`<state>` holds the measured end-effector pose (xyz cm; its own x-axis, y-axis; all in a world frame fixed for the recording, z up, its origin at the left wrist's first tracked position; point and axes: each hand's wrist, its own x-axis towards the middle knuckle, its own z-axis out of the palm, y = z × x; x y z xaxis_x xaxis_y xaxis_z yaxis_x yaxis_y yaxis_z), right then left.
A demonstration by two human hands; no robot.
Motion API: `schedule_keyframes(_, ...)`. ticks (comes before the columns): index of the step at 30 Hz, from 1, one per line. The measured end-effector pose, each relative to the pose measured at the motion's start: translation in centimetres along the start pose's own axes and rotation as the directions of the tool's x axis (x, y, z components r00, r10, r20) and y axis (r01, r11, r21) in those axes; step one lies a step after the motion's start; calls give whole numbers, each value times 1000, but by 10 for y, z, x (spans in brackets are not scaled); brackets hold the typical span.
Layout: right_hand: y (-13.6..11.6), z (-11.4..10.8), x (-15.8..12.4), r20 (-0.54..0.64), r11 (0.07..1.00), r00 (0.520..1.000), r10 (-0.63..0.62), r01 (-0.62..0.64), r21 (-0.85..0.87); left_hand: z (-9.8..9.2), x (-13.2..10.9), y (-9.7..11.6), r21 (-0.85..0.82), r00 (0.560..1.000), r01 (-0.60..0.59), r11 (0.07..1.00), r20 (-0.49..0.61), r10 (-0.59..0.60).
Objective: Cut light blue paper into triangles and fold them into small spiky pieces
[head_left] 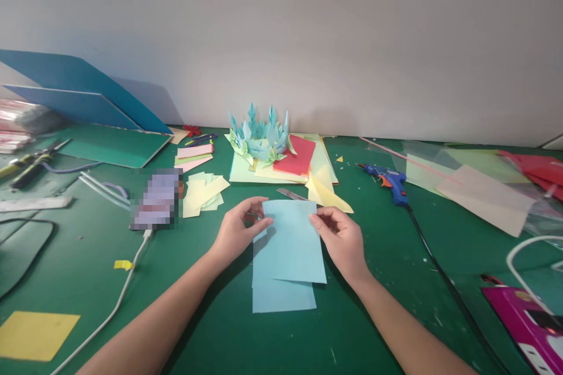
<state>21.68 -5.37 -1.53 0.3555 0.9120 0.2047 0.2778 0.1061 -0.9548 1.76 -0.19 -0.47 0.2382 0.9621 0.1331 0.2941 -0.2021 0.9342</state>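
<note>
**Room near, crowding farther out**

Blue sheets (292,240) fill the gap between left hand (240,225) and right hand (345,240); nearer, the bare worktop (281,345) lets a hand pass. Left, an open strip ends at a phone (158,199) and white cable (117,304); right, at a glue gun (398,187) and its black cord (424,240). Ahead, a yellow sheet (328,190), a blade (290,193) and a paper crown (264,148) block low passage.

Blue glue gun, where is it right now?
In the head view, the blue glue gun lies on the green table, beyond and to the right of the right hand, just left of the pale paper sheets.
</note>
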Motion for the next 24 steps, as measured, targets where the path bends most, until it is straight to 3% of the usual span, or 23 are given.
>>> schedule_keyframes(6,1,3,-1,-65,999,997,-42,40,-34,7,-2,9,-353,975,219,910,38,-220)
schedule_keyframes(9,-1,5,-2,-93,957,962,-257,240,-162,9,-4,12,-366,967,243,898,13,-256)
schedule_keyframes(13,-5,7,-7,92,700,760,-643,632,-333,10,-6,14,-338,958,269,902,0,-285)
schedule_keyframes(15,-6,7,-9,208,590,675,-708,727,-352,10,-6,14,-361,948,295,885,-6,-318)
schedule_keyframes(17,-5,7,-10,287,526,625,-726,773,-355,9,-6,14,-378,937,323,868,-1,-350)
schedule_keyframes(21,-4,7,-11,367,500,596,-714,802,-328,8,-7,14,-374,937,333,866,24,-349)
schedule_keyframes(24,-4,9,-11,387,594,633,-670,770,-233,8,-7,15,-356,942,320,878,16,-336)
